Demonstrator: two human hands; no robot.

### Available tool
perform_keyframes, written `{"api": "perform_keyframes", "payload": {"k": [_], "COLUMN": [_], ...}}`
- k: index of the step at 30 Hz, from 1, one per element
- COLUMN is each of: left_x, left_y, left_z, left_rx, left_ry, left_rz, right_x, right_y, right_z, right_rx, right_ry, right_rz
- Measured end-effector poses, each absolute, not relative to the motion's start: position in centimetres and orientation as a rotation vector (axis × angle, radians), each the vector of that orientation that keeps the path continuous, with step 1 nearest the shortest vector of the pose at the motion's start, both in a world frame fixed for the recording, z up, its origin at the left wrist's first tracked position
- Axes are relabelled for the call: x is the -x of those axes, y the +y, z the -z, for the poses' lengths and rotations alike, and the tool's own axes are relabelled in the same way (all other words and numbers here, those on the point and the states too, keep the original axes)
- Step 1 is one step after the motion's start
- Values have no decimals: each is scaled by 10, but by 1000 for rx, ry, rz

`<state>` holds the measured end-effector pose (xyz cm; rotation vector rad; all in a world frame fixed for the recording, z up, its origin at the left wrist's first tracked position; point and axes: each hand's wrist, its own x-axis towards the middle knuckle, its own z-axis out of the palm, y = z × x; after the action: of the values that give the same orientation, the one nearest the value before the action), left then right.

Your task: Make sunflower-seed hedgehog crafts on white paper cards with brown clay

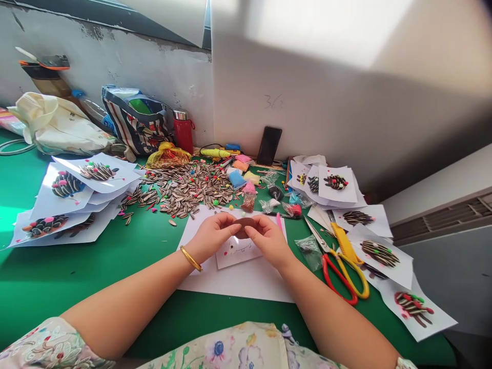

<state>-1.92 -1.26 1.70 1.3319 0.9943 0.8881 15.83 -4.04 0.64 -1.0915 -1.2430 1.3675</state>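
Observation:
A flattened piece of brown modelling clay (245,228) is pinched between my two hands, thumbs on its near face. My left hand (217,234) grips its left side, and a gold bangle (191,259) circles that wrist. The right side is held by my right hand (269,240). Just below lies a small white card (235,258) with a drawn line and little coloured dots, partly covered by my hands. It rests on a larger white sheet (207,282). Beyond my fingers are a bag of brown clay (249,201) and loose sunflower seeds (192,187).
Red-and-yellow-handled scissors (338,261) and a yellow utility knife (344,238) lie at right. Cards with seed-covered figures are stacked left (69,187) and right (380,253). Along the wall stand a phone (269,145), a red flask (183,133) and a striped bag (134,120).

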Motion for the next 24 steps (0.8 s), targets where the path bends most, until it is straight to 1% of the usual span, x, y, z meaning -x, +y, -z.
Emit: {"api": "perform_keyframes", "payload": {"k": [4,8,12,15,19,24], "left_x": [19,18,19,21,22,23], "left_y": [-13,-14,-13,-11,-10,-8], "left_z": [-19,-21,-17,-15,-14,-11], "left_rx": [-1330,-1295,-1317,-1362,-1396,-1425], "left_ry": [992,953,1017,1047,1015,1037], "left_rz": [-853,-877,-836,-854,-884,-888], "right_x": [-156,-156,-159,-162,-165,-165], "right_y": [-41,-40,-39,-37,-34,-33], "right_z": [-9,-14,-17,-14,-7,-4], "right_rx": [1068,1086,1087,1080,1182,1150], "right_ry": [-1215,-1149,-1162,-1227,-1249,-1257], "right_rz": [-1449,-1389,-1382,-1360,-1273,-1342]}}
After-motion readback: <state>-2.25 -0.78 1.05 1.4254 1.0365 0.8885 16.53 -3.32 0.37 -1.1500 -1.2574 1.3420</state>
